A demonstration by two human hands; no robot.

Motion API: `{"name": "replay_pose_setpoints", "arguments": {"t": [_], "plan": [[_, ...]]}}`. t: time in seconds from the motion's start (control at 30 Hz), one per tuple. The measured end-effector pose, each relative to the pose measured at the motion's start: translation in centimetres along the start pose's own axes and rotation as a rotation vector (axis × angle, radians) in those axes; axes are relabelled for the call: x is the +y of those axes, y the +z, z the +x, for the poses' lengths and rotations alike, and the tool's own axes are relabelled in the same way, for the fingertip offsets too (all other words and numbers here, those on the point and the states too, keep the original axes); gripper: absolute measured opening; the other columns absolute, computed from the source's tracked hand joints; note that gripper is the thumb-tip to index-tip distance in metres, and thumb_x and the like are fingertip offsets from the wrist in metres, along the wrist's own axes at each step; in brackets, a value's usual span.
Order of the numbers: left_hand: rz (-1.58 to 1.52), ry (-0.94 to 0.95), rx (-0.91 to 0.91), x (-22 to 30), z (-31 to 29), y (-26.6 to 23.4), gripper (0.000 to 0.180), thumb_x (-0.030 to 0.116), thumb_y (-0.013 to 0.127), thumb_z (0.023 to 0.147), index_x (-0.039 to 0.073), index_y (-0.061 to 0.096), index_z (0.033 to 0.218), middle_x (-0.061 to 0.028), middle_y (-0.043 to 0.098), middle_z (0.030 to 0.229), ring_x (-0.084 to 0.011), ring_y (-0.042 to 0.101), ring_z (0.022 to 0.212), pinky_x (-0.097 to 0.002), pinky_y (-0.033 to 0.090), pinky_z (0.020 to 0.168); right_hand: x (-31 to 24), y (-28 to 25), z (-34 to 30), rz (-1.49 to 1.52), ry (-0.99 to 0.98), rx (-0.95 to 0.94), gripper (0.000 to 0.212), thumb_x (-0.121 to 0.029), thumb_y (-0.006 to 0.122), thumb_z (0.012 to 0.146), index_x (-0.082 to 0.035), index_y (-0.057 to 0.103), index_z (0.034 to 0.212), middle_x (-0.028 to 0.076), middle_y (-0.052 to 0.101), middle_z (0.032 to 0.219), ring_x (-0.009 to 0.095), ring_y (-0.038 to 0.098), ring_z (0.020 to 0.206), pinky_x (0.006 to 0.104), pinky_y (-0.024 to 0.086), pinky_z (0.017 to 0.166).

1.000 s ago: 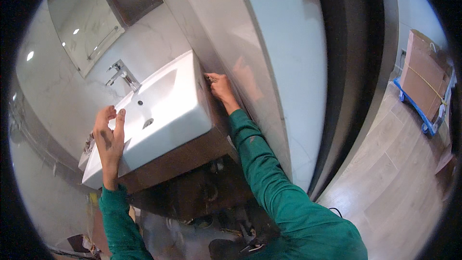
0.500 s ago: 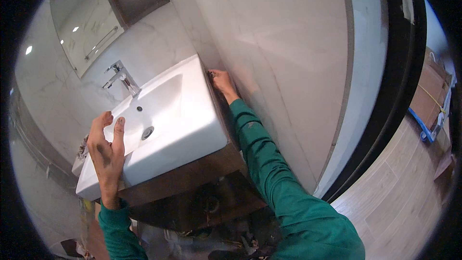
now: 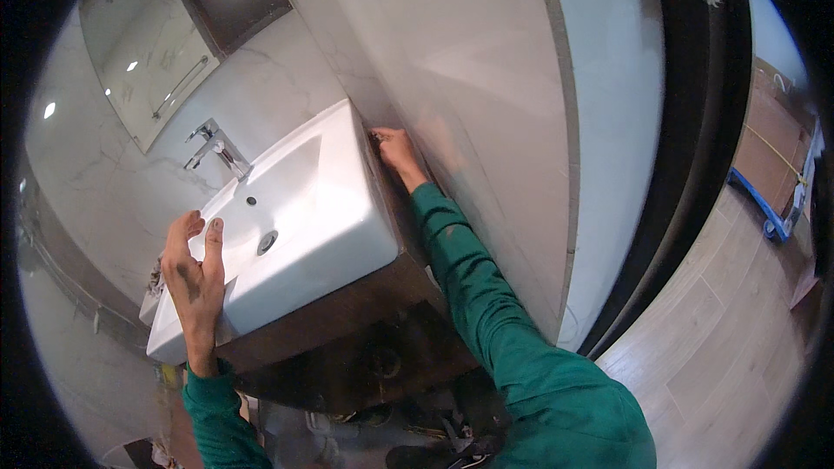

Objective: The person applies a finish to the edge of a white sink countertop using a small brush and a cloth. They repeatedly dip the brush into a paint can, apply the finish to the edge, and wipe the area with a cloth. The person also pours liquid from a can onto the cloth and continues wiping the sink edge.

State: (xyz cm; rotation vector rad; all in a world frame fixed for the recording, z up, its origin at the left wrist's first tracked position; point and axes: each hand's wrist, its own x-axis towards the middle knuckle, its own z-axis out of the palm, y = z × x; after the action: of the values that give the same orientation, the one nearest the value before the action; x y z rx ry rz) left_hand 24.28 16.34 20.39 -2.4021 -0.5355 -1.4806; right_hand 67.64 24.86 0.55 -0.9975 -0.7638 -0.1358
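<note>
A white rectangular washbasin [image 3: 304, 274] sits on a dark brown vanity cabinet [image 3: 339, 317], with a chrome faucet [image 3: 224, 153] at its back. Over the basin's left front part, my left hand [image 3: 194, 282] is raised, its fingers bent and thumb apart, holding nothing; a dark smudge marks its back. My right hand [image 3: 400, 156] reaches into the narrow gap between the basin's right side and the tiled wall [image 3: 473, 61]. Its fingers are drawn together at something small and dark in the gap, too hidden to name.
A mirror [image 3: 143, 52] and a dark square panel [image 3: 233, 0] are on the back wall. Loose items clutter the floor under the vanity. At right stand a black door frame [image 3: 695, 104] and, beyond it, a cardboard box [image 3: 769, 135] with blue edging on a wood-look floor [image 3: 686, 313].
The view has shifted slightly, with the wall edge and door frame moving left in the picture. My right hand stays in the gap with a small change of pose; my left hand barely differs.
</note>
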Motion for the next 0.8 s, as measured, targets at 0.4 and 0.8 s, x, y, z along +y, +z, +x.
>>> {"name": "replay_pose_setpoints", "arguments": {"t": [0.4, 0.8], "plan": [[0.021, -0.045, -0.041, -0.1, 0.2, 0.1, 0.042, 0.029, 0.066, 0.095, -0.008, 0.065, 0.114, -0.0252, 0.07, 0.105, -0.0336, 0.068, 0.099, -0.0426, 0.053, 0.084, 2.8, 1.0, 4.1, -0.095, 0.1, 0.0, 0.045, 0.006, 0.053, 0.074, -0.004, 0.074, 0.111, 0.011, 0.076, 0.098, 0.018, 0.068, 0.086, 0.0276, 0.052, 0.076], [0.056, -0.045, -0.034, -0.2, 0.1, 0.1, 0.041, 0.028, 0.064, 0.096, -0.008, 0.065, 0.115, -0.0255, 0.07, 0.104, -0.0337, 0.069, 0.099, -0.0419, 0.054, 0.081, -3.4, -2.2, -4.5, 0.101, -0.049, -0.068, 0.04, 0.013, 0.054, 0.079, -0.003, 0.074, 0.109, 0.006, 0.074, 0.101, 0.013, 0.066, 0.093, 0.0269, 0.051, 0.085]]}}
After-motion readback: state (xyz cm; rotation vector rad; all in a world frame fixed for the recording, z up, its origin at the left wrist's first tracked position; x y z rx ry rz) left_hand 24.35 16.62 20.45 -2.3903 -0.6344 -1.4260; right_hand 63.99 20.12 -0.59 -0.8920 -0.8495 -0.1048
